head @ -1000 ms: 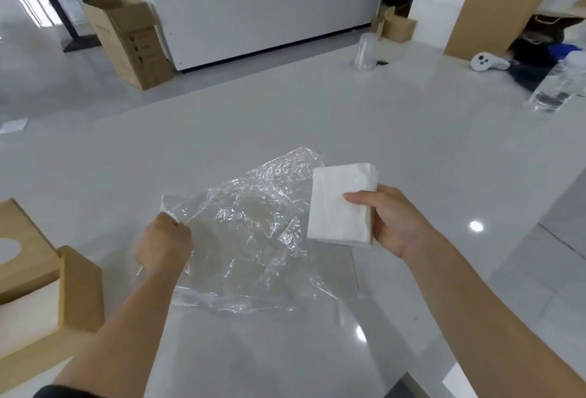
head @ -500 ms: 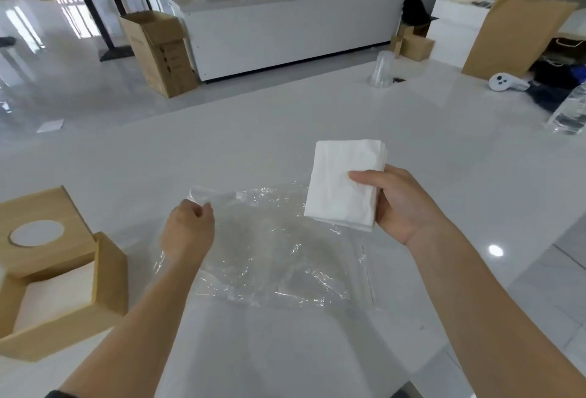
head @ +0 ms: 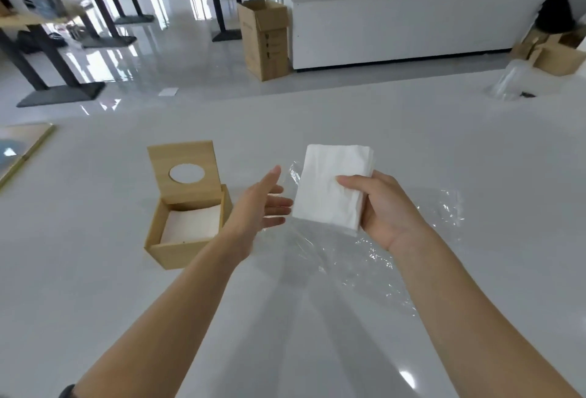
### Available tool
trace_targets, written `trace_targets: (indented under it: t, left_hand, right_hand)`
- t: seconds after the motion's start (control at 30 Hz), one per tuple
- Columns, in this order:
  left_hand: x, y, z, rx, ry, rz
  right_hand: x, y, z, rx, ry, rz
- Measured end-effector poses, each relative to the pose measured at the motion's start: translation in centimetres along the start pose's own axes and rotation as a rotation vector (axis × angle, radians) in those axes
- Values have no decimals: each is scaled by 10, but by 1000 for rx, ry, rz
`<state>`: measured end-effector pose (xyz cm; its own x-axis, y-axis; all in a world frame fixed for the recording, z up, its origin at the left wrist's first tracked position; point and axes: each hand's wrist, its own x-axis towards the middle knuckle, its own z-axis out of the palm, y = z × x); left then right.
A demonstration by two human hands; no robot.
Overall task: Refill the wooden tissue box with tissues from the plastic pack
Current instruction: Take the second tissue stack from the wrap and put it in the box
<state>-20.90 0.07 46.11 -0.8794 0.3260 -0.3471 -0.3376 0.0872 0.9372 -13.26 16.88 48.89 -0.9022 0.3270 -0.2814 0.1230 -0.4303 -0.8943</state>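
Observation:
My right hand grips a white stack of tissues above the table, thumb across its front. My left hand is open with straight fingers, held just left of the stack and apart from it. The wooden tissue box stands to the left of my left hand, its lid with an oval hole tipped up at the back. White tissues lie inside the box. The clear plastic pack lies flat and crumpled on the white table below and right of my hands.
The white table stretches ahead. A clear plastic cup stands at its far right. A flat wood-framed panel lies at the far left edge. Beyond are a cardboard box on the floor and a white counter.
My left hand has let go of the plastic pack and opened, rising toward the tissue stack. The pack now lies on the table. The view has swung left, bringing the box toward the middle.

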Motion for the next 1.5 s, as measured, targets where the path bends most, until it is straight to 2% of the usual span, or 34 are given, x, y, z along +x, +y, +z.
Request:
trace_targets:
  t: [0.13, 0.3, 0.6, 0.77, 1.13, 1.33, 1.5]
  left_hand:
    - [-15, 0, -28, -98, -124, -109]
    - [-29, 1, -50, -172, -226, -74]
    - [-28, 7, -103, -308, 42, -51]
    - [-24, 12, -136, -333, 89, -16]
    - [-8, 19, -179, -189, 157, 2]
    - [1, 15, -195, -248, 155, -10]
    - [7, 8, -198, -119, 196, 26]
  right_hand:
    - [2, 14, 37, 0, -58, 20]
    - [3, 30, 70, 62, -55, 27]
    - [4, 54, 108, 58, -102, 36]
    - [9, 60, 120, -10, -68, 73]
    - [18, 78, 146, -299, -27, 157]
    - [26, 87, 156, -470, 55, 100]
    - [30, 96, 160, -570, 60, 69]
